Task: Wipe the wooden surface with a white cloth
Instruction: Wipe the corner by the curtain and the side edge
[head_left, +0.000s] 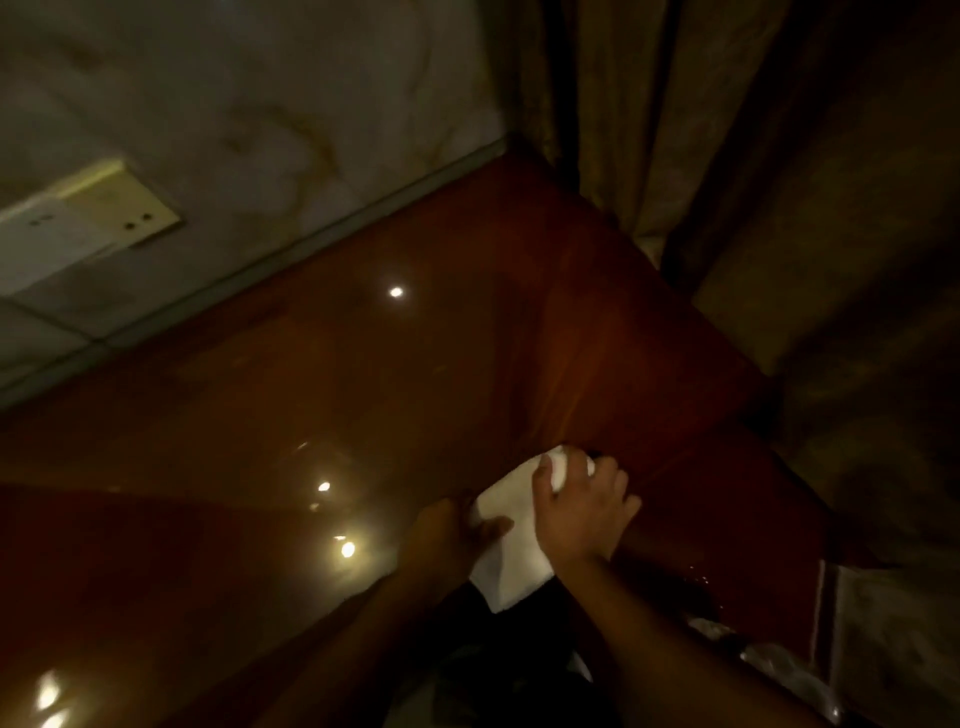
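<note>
A glossy reddish-brown wooden surface (363, 374) fills the middle of the dim head view and mirrors several ceiling lights. Near its front right part lies a white cloth (511, 525), folded, with one end hanging past the front edge. My right hand (584, 512) presses down on the cloth's far end, its fingers curled around the fabric. My left hand (447, 540) grips the cloth's left edge from the side, thumb on top. Both forearms reach in from the bottom of the view.
A pale marble-like wall (260, 114) with a socket plate (98, 218) borders the surface at the back left. Heavy curtains (701, 156) hang along the right edge. A crinkled clear wrapper (779, 660) lies at the bottom right.
</note>
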